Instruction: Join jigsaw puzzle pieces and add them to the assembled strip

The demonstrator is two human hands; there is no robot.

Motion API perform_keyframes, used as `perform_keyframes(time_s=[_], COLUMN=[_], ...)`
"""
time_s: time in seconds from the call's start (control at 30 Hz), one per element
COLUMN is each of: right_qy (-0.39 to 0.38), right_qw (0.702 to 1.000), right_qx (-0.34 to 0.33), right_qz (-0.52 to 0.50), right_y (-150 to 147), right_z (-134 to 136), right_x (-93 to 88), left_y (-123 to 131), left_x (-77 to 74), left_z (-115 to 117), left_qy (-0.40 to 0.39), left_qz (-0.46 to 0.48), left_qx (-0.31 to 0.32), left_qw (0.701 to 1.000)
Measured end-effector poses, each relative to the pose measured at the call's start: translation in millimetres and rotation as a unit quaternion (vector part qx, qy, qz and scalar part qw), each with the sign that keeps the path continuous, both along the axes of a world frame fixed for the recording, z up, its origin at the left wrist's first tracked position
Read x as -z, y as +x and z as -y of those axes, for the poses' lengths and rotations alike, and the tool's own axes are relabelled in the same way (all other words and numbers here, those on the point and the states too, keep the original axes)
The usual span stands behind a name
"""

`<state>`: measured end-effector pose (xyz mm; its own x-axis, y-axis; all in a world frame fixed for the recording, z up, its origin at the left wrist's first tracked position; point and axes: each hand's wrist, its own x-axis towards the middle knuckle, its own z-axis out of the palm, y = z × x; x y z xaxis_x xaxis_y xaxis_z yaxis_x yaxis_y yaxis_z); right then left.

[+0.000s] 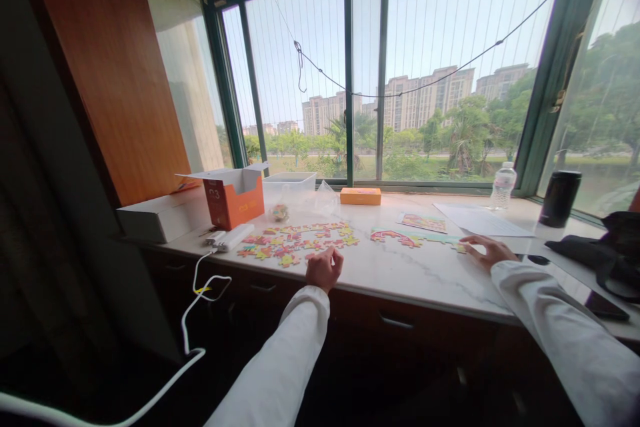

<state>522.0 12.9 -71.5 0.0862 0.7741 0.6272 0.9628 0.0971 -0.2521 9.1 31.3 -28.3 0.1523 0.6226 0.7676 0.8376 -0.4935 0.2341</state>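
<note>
Marble counter (420,280) — loose jigsaw pieces (295,245), orange box (237,203), white power bank (231,237), orange packet (361,196), water bottle (503,188), black flask (560,199), paper sheet (480,220).

The puzzle pieces (295,245) were a busy mix of pink, yellow and red, the box (249,203) orange, the sleeves (285,360) white, and the counter (425,280) white with what looked like grey veins.

A plastic water bottle (503,188) and black tumbler (561,199) stand near the desk's (430,280) far right corner; an orange box (245,203) sits toward the far left.
</note>
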Motion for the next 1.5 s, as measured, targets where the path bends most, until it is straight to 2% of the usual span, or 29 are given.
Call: perform_keyframes(time_s=[0.27,0.57,0.93,1.5], right_qy=[0.070,0.060,0.069,0.070], right_qw=[0.997,0.998,0.997,0.997], right_qx=[-0.004,-0.020,-0.032,-0.024], right_qz=[-0.016,0.023,0.012,0.007], right_y=[-8.7,-9.2,-14.9,-13.5], right_z=[1.2,0.3,7.8,5.2], right_x=[-2.8,-7.9,-10.2,-11.5], left_y=[-1.0,-1.9,-1.2,-1.5], left_x=[-0.5,-0.6,-2.2,-4.1], left_z=[1.8,2.7,2.3,6.2], left_qy=[0.010,-0.004,-0.006,-0.010], left_qz=[-0.014,-0.025,-0.018,-0.006], left_qx=[0.023,0.028,0.019,0.018], left_qw=[1.000,0.999,1.000,1.000])
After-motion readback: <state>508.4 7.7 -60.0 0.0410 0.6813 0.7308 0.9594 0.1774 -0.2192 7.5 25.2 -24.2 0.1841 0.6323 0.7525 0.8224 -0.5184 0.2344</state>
